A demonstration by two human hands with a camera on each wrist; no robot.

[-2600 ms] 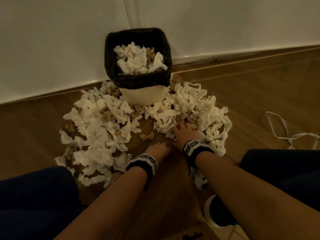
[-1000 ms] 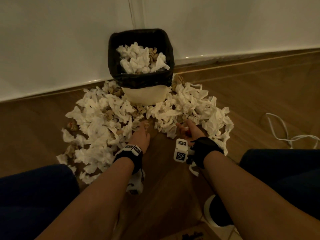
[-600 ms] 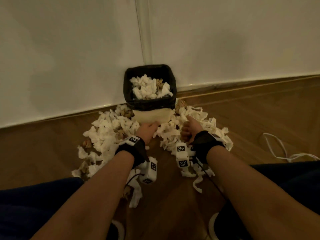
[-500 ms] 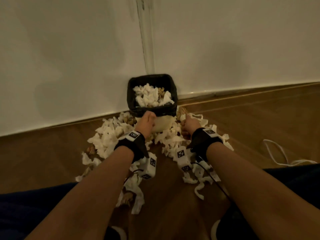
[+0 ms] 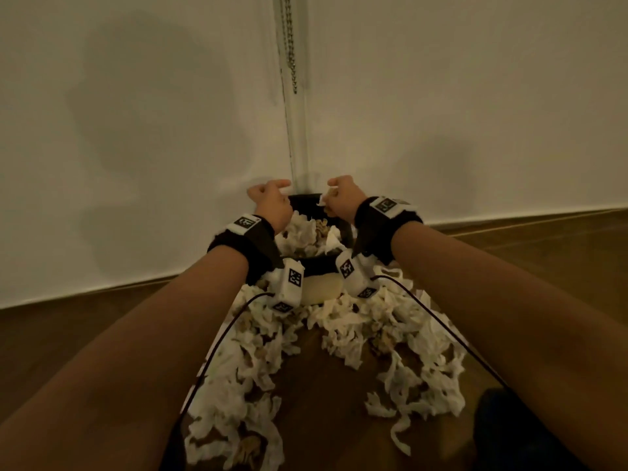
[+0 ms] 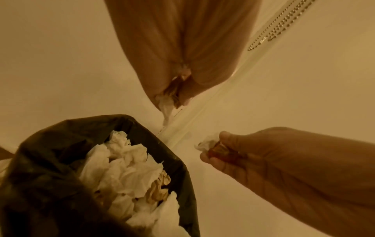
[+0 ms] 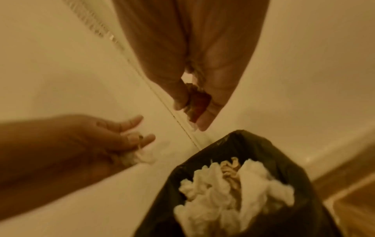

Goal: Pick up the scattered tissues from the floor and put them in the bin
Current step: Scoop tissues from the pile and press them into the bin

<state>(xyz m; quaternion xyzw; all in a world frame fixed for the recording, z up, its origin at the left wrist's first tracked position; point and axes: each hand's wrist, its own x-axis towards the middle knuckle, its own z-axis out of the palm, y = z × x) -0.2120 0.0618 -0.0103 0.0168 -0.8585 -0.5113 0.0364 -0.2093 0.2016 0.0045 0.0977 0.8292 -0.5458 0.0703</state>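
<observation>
A bin with a black liner (image 5: 319,265) stands against the wall, heaped with white and brown tissues (image 5: 306,232). Many more scattered tissues (image 5: 258,351) lie on the wooden floor in front of it, on both sides. Both hands hover just above the bin's far rim. My left hand (image 5: 272,195) pinches a small white and brown tissue wad (image 6: 166,102) that dangles from its fingertips. My right hand (image 5: 334,198) grips a crumpled brown and white tissue (image 7: 195,102). The bin (image 6: 50,152) sits below and between the two hands.
A white wall rises right behind the bin, with a bead chain (image 5: 290,45) hanging along a vertical strip. A second tissue pile (image 5: 418,362) spreads to the right. A dark trouser leg (image 5: 509,433) is at the lower right. Thin wrist-camera cables (image 5: 441,328) trail over the tissues.
Both hands gathered tissues from the floor piles, then rose and moved forward to above the bin. The head view tilted up towards the wall.
</observation>
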